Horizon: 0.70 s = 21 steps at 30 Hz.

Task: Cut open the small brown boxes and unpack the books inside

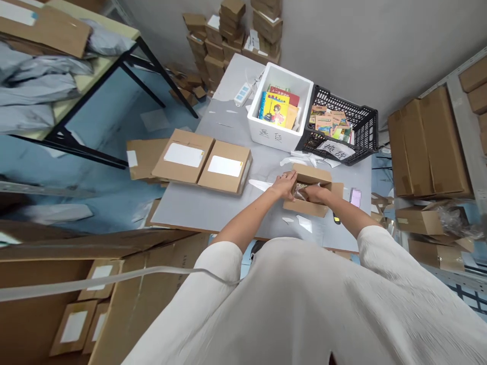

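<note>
A small cardboard box (pixel 304 207) with raised flaps lies open on the table, in front of my body. My left hand (pixel 284 185) is at its left end, fingers closed over the edge of the box. My right hand (pixel 315 194) reaches down inside from the right, and its fingers are mostly hidden by the box. Something brown and shiny, perhaps a wrapped item (pixel 300 190), shows between the hands; its kind is not clear. A phone (pixel 355 197) and a black-and-yellow tool (pixel 337 219), perhaps a cutter, lie to the right.
On the grey table (pixel 224 119), two labelled cartons (pixel 224 165) stand left of the box. Behind it are a white foam bin (pixel 272 133) and a black crate (pixel 365 119) with books. Paper scraps (pixel 304 223) and a power strip (pixel 243 94) lie about. Shelves (pixel 456 101) flank the right.
</note>
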### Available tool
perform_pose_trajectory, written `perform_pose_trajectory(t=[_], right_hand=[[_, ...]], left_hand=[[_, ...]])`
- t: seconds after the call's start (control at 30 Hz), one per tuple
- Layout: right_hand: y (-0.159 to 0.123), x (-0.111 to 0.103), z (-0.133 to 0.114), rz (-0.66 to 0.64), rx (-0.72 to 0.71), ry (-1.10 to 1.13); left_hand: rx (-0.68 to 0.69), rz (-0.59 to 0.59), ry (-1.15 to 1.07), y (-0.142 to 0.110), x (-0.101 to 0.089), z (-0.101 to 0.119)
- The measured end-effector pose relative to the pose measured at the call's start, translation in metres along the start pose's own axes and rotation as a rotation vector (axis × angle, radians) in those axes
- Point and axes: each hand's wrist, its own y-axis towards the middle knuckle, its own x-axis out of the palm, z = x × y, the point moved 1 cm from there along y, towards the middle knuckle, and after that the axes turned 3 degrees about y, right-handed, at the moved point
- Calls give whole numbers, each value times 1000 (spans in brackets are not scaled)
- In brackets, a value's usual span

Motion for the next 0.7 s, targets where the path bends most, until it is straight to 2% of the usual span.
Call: perform_pose_trajectory(t=[0.03,0.1,0.13,0.3,0.7], right_hand=[[5,1,-1,-98,-21,-20],[14,2,-3,-217,-40,-58],[18,3,-4,-225,-35,-72],[32,13,-7,-136,2,-121],[45,34,-9,-101,13,-115]], left_hand=[[-3,-4,-1,0,0,0],[-8,-8,-8,0,1,-1],[-8,-10,-14,0,1,-1],[-22,-27,3,-4,0,1],[-38,-34,21,-8,-1,3]])
